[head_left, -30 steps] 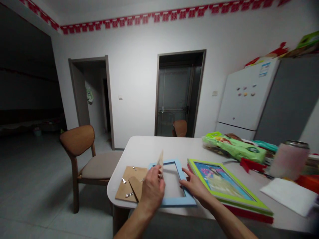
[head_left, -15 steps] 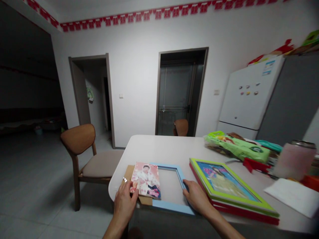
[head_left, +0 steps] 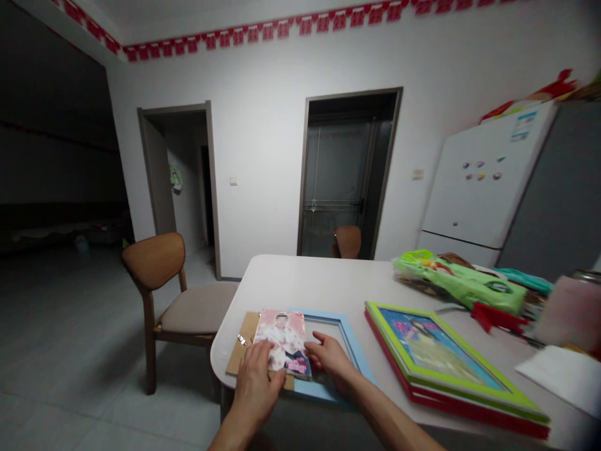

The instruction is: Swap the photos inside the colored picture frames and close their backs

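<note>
A pink photo print (head_left: 286, 338) lies face up over the left side of an empty light-blue picture frame (head_left: 350, 338) near the table's front edge. My left hand (head_left: 256, 379) rests on the print's lower left corner, fingers curled onto it. From the right, my right hand (head_left: 331, 360) comes over the frame's opening, and its fingertips touch the print's right edge. Under the print, to the left, lies the brown backing board (head_left: 241, 347) with metal clips.
A green-framed picture (head_left: 436, 351) sits on a red frame to the right. Farther back are a green packet (head_left: 460, 282), a pink jar (head_left: 563, 310) and white paper (head_left: 563, 376). A wooden chair (head_left: 164, 282) stands left of the white table (head_left: 319, 282); a fridge (head_left: 483, 181) stands behind.
The print went from being held upright to lying face up on the frame's left side. My right hand left the frame's right edge and moved left to the print.
</note>
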Motion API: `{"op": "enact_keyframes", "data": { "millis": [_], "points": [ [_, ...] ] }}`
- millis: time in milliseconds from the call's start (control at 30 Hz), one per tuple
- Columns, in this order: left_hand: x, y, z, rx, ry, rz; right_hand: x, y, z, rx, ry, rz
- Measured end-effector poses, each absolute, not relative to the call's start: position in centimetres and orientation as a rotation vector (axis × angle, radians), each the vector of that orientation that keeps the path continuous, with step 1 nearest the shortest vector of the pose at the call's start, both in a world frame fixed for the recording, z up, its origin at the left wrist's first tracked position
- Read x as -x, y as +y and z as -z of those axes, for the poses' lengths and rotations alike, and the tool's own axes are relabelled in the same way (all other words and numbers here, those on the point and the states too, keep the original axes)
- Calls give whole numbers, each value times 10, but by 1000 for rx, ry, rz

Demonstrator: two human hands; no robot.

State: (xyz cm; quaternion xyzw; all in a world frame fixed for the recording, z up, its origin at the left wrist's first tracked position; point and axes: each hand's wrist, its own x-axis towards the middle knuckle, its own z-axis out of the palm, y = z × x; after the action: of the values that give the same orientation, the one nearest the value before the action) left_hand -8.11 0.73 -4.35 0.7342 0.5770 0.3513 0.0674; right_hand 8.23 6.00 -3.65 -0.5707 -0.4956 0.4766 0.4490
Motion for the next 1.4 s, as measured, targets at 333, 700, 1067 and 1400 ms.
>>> {"op": "enact_keyframes", "data": {
  "millis": [333,700,1067,1400],
  "points": [
    [37,24,10,-1724,1270,-1650,-77,42,-18,1104,-1176,-1126],
    [26,29,38,-1351,1250,-1459,-145,58,24,1479,-1093,-964],
    [32,2,35,-2108,1460,-954,-157,76,30,1834,-1595,-413],
    [31,-2,30,-2283,1464,-741,-150,72,29,1893,-1804,-169]
  ]
}}
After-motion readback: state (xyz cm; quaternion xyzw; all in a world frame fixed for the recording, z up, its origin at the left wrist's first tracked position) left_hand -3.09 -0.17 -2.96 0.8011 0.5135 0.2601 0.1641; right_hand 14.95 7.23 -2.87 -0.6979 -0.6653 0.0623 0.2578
